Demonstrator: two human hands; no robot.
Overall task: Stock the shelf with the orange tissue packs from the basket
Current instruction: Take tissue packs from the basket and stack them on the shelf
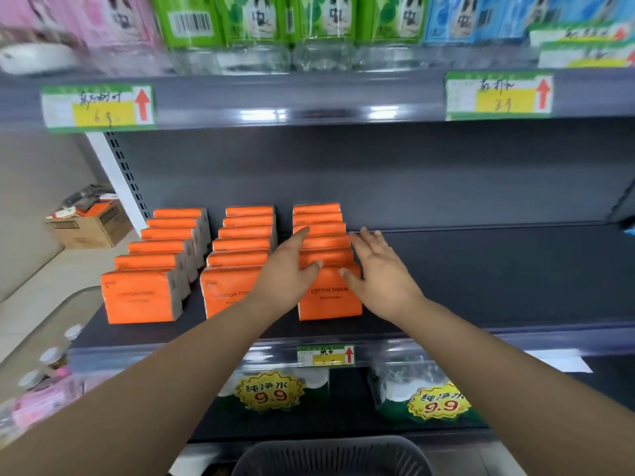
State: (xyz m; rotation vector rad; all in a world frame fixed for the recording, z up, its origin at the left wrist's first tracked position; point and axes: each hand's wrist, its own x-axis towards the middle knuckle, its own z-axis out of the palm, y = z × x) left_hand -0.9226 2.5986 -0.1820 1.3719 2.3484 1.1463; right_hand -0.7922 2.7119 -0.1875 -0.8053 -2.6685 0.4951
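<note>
Straight, spread fingers: left hand and right hand flank the rightmost row. Three rows of six orange tissue packs; shelf open right of them.

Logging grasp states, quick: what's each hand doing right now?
Left hand: open, fingers straight, at the left side of the rightmost row of orange tissue packs.
Right hand: open, fingers spread, at that row's right side.

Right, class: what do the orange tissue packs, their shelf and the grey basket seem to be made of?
Orange tissue packs: thin plastic film by the slight sheen and print; the pale sides suggest paper inside. Shelf: probably painted metal, matt dark grey, flat. Basket: likely moulded plastic, its wall a fine grid of slots.
</note>
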